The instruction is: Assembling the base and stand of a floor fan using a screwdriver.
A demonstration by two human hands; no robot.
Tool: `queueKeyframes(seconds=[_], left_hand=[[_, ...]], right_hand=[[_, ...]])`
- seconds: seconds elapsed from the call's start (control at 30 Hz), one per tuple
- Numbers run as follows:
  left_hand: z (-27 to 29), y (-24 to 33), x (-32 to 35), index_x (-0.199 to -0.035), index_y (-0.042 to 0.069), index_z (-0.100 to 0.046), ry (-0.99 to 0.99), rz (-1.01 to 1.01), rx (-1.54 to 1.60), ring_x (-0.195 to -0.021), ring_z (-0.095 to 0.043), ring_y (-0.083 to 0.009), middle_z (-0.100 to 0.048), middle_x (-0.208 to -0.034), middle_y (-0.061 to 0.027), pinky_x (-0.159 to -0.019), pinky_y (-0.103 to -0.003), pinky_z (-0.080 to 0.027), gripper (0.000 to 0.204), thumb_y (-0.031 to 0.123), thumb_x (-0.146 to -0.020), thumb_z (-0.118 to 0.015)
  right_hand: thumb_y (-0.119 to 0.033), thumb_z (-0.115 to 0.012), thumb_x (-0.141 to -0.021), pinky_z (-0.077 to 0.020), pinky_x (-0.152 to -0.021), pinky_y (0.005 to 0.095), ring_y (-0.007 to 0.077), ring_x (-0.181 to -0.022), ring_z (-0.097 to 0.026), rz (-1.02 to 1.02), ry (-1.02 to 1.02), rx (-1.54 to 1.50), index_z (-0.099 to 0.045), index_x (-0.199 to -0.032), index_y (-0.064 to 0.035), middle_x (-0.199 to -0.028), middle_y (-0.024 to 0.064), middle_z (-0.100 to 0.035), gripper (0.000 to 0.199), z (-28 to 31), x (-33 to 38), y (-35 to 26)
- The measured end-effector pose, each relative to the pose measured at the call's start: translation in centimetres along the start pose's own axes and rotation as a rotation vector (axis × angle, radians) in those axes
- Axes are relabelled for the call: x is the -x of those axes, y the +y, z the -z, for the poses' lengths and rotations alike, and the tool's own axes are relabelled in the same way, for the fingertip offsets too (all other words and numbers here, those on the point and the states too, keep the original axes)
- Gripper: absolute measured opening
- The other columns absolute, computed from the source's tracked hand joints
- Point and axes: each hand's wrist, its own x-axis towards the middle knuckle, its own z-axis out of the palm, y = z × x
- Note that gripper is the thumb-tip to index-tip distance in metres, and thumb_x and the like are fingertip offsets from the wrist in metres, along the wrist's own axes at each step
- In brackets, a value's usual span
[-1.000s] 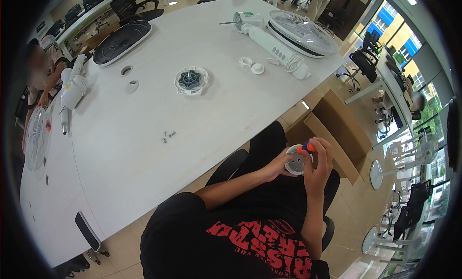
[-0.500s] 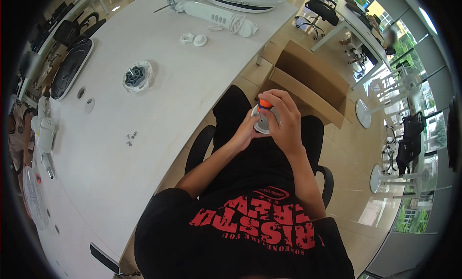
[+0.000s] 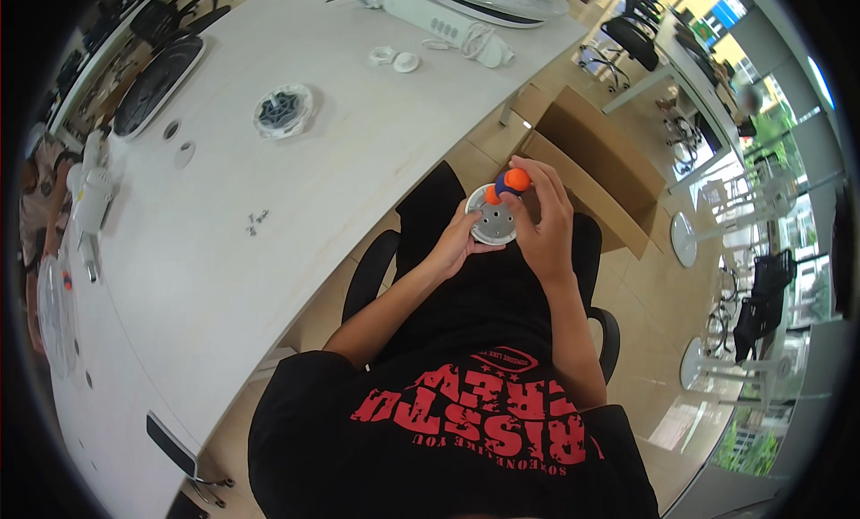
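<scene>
White tabletop [image 3: 296, 223] sits well to your left, so nothing backs the work: you hold the round grey perforated housing [image 3: 494, 221] over your lap, left hand [image 3: 459, 241] cupped under it, right hand [image 3: 544, 216] closed on the orange-handled screwdriver [image 3: 507, 182] set against its face. If the tip slips, it could jab your left palm; a freed screw would likely drop to the floor. An open cardboard box [image 3: 587, 165] stands just ahead. Farther off lie a dark round grille part [image 3: 283, 110] and loose screws [image 3: 256, 220].
</scene>
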Motion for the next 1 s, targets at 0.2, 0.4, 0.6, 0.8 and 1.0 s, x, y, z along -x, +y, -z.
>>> queueKeyframes(seconds=[0.2, 0.4, 0.6, 0.8, 1.0], left_hand=[[0.4, 0.1, 2.0, -0.159, 0.015, -0.026, 0.062, -0.066, 0.009, -0.138, -0.053, -0.0354, -0.041, -0.156, -0.0166, -0.095, -0.056, -0.061, 0.053, 0.025, -0.11, -0.042], [0.9, 0.1, 4.2, -0.16, 0.015, -0.024, 0.115, -0.141, 0.034, -0.136, -0.055, -0.0319, -0.043, -0.153, -0.0148, -0.097, -0.053, -0.062, 0.053, 0.025, -0.111, -0.04], [1.1, -0.1, 5.8, -0.162, 0.015, -0.022, 0.142, -0.185, 0.017, -0.136, -0.055, -0.0271, -0.043, -0.153, -0.0135, -0.098, -0.048, -0.06, 0.058, 0.029, -0.109, -0.041], [0.4, -0.1, 7.0, -0.162, 0.017, -0.028, 0.154, -0.282, -0.143, -0.134, -0.056, -0.0215, -0.046, -0.152, -0.0102, -0.099, -0.047, -0.058, 0.069, 0.051, -0.107, -0.05], [0.9, -1.4, 7.1, -0.136, 0.01, -0.057, 0.187, -0.214, -0.117, -0.117, -0.064, -0.0166, -0.064, -0.129, -0.006, -0.089, -0.04, -0.057, 0.05, 0.048, -0.104, -0.058]], right_hand=[[-0.007, -0.074, -0.092, -0.0568, -0.082, 0.034, 0.0262, -0.094, -0.071, -0.004, -0.052, 0.043, -0.067, -0.123, -0.0019, -0.114, 0.014, -0.071, 0.032, 0.5, 0.2, -2.4], [-0.014, -0.077, -0.095, -0.056, -0.083, 0.0287, 0.0194, -0.102, -0.071, 0.047, -0.041, -0.129, -0.062, -0.126, -0.001, -0.119, 0.0152, -0.071, 0.036, 0.1, 0.0, -6.4], [0.001, -0.067, -0.098, -0.0542, -0.092, 0.029, 0.0181, -0.116, -0.065, -0.109, -0.269, -0.652, -0.043, -0.125, -0.0043, -0.141, 0.0276, -0.06, 0.037, -5.4, -0.7, -8.0], [0.0, -0.066, -0.099, -0.0547, -0.094, 0.0281, 0.0178, -0.119, -0.064, -0.12, -0.466, -0.763, -0.045, -0.132, -0.001, -0.142, 0.0244, -0.061, 0.039, -10.4, 0.0, -9.8], [-0.004, -0.066, -0.1, -0.0549, -0.103, 0.0341, 0.0213, -0.122, -0.065, -0.076, -0.536, -0.712, -0.057, -0.134, 0.0032, -0.141, 0.0187, -0.063, 0.036, -13.9, -0.7, -11.7]])
